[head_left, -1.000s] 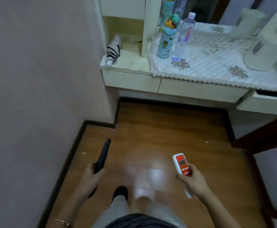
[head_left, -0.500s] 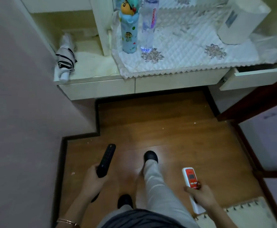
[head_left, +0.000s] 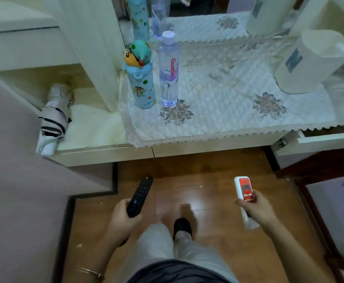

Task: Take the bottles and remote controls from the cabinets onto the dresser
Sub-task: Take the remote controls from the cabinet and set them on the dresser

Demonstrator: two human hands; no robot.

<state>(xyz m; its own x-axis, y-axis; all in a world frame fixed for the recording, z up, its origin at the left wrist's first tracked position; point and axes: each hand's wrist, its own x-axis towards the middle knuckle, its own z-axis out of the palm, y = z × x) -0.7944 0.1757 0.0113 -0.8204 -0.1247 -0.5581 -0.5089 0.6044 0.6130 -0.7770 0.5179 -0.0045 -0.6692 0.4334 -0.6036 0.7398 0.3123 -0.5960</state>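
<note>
Black remote (head_left: 140, 196): clasped at lower half in left hand (head_left: 124, 218). White remote (head_left: 245, 198): gripped mid-body in right hand (head_left: 256, 207). Both over floor, short of dresser (head_left: 218, 144). Probably light, rigid, smooth plastic.

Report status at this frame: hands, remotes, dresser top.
Left hand gripping black remote. Right hand gripping white remote. Both short of dresser; two bottles already standing there. Path clear.

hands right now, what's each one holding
Left hand: closed on the black remote.
Right hand: closed on the white and red remote.
</note>
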